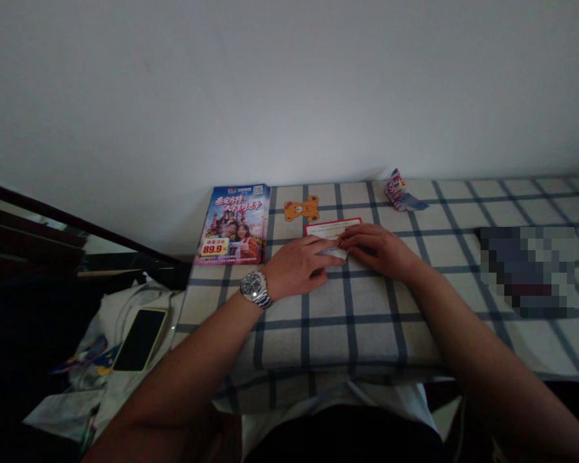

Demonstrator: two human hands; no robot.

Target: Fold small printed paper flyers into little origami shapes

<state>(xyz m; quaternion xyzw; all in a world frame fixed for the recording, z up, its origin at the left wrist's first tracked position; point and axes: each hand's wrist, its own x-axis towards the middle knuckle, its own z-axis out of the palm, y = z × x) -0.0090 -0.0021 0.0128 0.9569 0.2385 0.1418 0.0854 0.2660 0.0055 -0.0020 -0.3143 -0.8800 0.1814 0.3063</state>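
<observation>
A small white card with a red border (335, 226) lies on the checked cloth, its lower part hidden under my fingers. My left hand (296, 265), wearing a metal watch (255, 287) on the wrist, rests over the card's lower left with its fingers stretched out. From the right, my right hand (382, 252) has its thumb and fingers brought together at the card's lower right edge. The fingertips of both hands almost meet there. Just beyond the card is a flat orange bear cutout (301, 209).
A stack of printed leaflets (234, 225) lies left on the checked tablecloth (309, 325). A crumpled wrapper (401, 191) stands near the wall (289, 90). At right is a blurred dark item (525, 270). Below the table's left edge, a phone (139, 339) rests among white bags.
</observation>
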